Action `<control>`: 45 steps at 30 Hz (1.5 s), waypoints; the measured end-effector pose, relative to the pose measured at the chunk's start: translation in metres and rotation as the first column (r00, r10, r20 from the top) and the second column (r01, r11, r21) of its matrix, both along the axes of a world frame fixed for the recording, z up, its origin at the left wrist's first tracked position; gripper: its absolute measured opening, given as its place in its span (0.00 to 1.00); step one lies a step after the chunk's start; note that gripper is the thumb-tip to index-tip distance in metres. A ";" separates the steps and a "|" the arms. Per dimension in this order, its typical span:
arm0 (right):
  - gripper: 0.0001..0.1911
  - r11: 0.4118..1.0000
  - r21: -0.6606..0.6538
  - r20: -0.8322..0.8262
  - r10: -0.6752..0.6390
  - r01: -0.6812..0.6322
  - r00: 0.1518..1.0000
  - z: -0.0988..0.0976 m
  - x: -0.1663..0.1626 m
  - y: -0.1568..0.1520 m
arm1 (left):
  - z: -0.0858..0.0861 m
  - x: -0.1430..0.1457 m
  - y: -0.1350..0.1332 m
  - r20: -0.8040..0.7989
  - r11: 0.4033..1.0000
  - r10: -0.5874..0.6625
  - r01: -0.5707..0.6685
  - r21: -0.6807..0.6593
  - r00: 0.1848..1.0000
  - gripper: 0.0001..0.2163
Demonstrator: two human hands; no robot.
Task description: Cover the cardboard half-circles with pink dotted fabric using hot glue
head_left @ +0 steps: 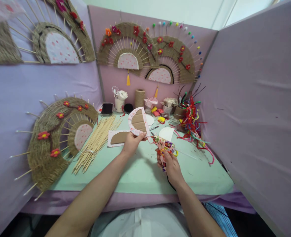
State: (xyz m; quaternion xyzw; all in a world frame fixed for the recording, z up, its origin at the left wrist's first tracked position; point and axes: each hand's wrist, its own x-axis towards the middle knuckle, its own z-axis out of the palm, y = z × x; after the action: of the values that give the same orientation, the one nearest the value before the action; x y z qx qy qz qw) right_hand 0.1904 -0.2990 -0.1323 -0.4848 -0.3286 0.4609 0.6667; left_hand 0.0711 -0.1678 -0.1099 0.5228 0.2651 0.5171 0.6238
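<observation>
A: Position of the piece?

B: The half-disc (138, 121), cardboard edged in dotted cloth, is held up above the green surface (140, 171), near its middle. The left hand (132, 141) pinches its lower corner, fingers closed on the cloth rim. The right hand (171, 166) is wrapped around what look like scissors (162, 146) with patterned handles, their tip just beside that same corner.

A: Orientation?

B: It stands nearly upright with the bare cardboard face toward the camera. The curved rim points left and up, and the straight edge faces right, toward the scissors. The long axis runs along the straight edge, top to bottom, leaning slightly.

A: Risks, as a judgement?

B: The blade tip sits close to the left fingertips, so a slip could nick them. The hold is on one corner only, so the piece may pivot and the cloth edge could come out uneven or peel from the cardboard. The sticks (96, 141) and the pipe cleaners (192, 121) lie well apart, so snagging seems unlikely.
</observation>
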 end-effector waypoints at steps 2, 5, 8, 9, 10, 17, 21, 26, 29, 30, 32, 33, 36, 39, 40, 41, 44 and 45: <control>0.21 1.000 0.012 0.008 0.003 -0.003 1.000 0.001 -0.001 0.000 | -0.001 0.000 0.001 0.011 1.000 -0.005 0.005 -0.008 1.000 0.14; 0.22 1.000 0.019 0.017 0.007 -0.007 1.000 0.002 -0.001 0.000 | -0.001 0.001 0.001 0.019 1.000 -0.013 0.013 -0.014 1.000 0.13; 0.22 1.000 0.017 0.029 0.009 -0.009 1.000 0.003 -0.002 0.000 | 0.000 0.000 0.000 0.023 1.000 -0.023 0.023 -0.013 0.999 0.14; 0.21 1.000 0.020 0.035 0.011 -0.012 0.999 0.003 -0.002 0.000 | 0.000 0.000 -0.001 0.023 1.000 -0.025 0.026 -0.012 0.999 0.14; 0.21 1.000 0.027 0.041 0.014 -0.015 0.999 0.003 -0.002 0.000 | 0.001 0.000 -0.001 0.022 1.000 -0.025 0.025 -0.013 0.999 0.14; 0.20 0.998 0.050 0.071 0.034 -0.038 0.997 0.002 -0.001 0.001 | 0.003 -0.001 -0.003 0.008 1.000 -0.010 0.010 -0.026 1.000 0.15; 0.21 0.999 0.025 0.104 0.031 -0.034 0.994 0.001 -0.001 0.001 | 0.003 -0.001 -0.003 -0.003 0.999 -0.002 0.002 -0.033 1.000 0.16; 0.21 0.999 0.028 0.108 0.040 -0.043 0.993 0.002 -0.001 0.001 | 0.004 -0.001 -0.003 -0.005 0.999 0.003 -0.003 -0.044 1.000 0.17; 0.21 0.998 0.042 0.109 0.048 -0.053 0.993 0.001 -0.001 0.001 | 0.005 -0.001 -0.004 0.002 0.999 -0.004 0.004 -0.040 1.000 0.16; 0.21 0.998 0.043 0.110 0.046 -0.051 0.993 0.001 -0.001 0.001 | 0.005 -0.001 -0.004 0.003 0.999 -0.005 0.005 -0.039 1.000 0.16; 0.21 0.998 0.041 0.109 0.040 -0.045 0.993 0.001 -0.001 0.001 | 0.004 -0.001 -0.003 0.004 0.999 -0.002 0.002 -0.039 1.000 0.15; 0.21 0.998 0.041 0.106 0.039 -0.043 0.994 0.000 -0.001 0.001 | 0.004 -0.001 -0.003 0.004 0.999 0.000 0.000 -0.041 1.000 0.15; 0.22 0.998 0.042 0.102 0.038 -0.042 0.994 -0.001 -0.001 0.001 | 0.004 -0.001 -0.003 0.003 0.999 0.006 -0.006 -0.046 1.000 0.16; 0.22 0.999 0.033 0.107 0.035 -0.039 0.994 -0.001 -0.001 0.001 | 0.004 -0.001 -0.003 0.002 0.999 0.000 0.000 -0.044 1.000 0.16; 0.21 0.999 0.031 0.109 0.033 -0.037 0.994 -0.001 -0.001 0.001 | 0.004 -0.001 -0.003 0.000 0.999 -0.001 0.001 -0.043 1.000 0.16; 0.21 0.999 0.033 0.110 0.034 -0.037 0.993 -0.001 -0.001 0.001 | 0.004 -0.001 -0.003 -0.002 0.999 -0.004 0.004 -0.043 1.000 0.16; 0.21 0.998 0.047 0.109 0.034 -0.039 0.994 -0.001 -0.001 0.001 | 0.004 -0.001 -0.003 -0.010 0.999 -0.003 0.003 -0.039 1.000 0.15; 0.21 0.998 0.046 0.110 0.033 -0.038 0.993 -0.001 -0.001 0.001 | 0.004 -0.001 -0.003 -0.011 0.999 -0.002 0.001 -0.038 1.000 0.15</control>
State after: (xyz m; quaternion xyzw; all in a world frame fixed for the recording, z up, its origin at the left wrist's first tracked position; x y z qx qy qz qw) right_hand 0.1890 -0.2977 -0.1338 -0.4873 -0.3840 0.4373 0.6510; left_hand 0.0697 -0.1709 -0.1058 0.5140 0.2780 0.5084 0.6325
